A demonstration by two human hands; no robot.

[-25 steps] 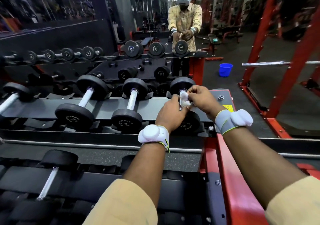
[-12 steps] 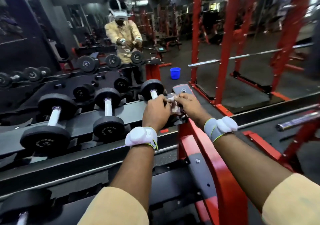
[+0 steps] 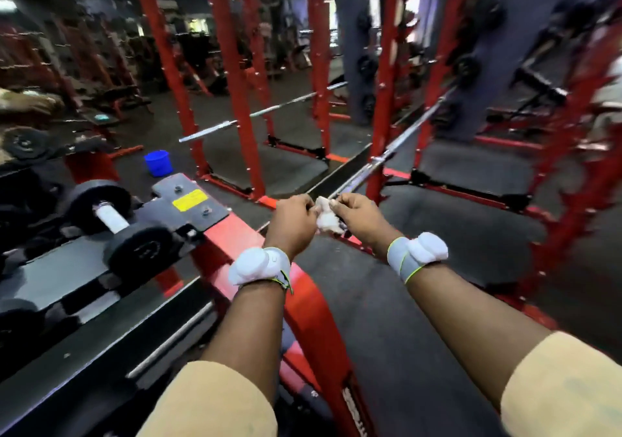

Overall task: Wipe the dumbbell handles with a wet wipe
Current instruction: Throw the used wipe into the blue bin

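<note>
hands: left hand (image 3: 291,221) and right hand (image 3: 360,216) both pinch the wet wipe (image 3: 325,219) | feel: soft, limp, light | dumbbell handle (image 3: 111,216): rigid, heavy; likely wrap mid-bar

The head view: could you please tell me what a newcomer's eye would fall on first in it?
At centre, the left hand and right hand pinch a crumpled white wet wipe between them. To the left, a dumbbell with a pale handle lies on the rack, with no hand on it. Red frame posts fill the background, and a blue bucket stands on the floor beyond the rack.
</note>
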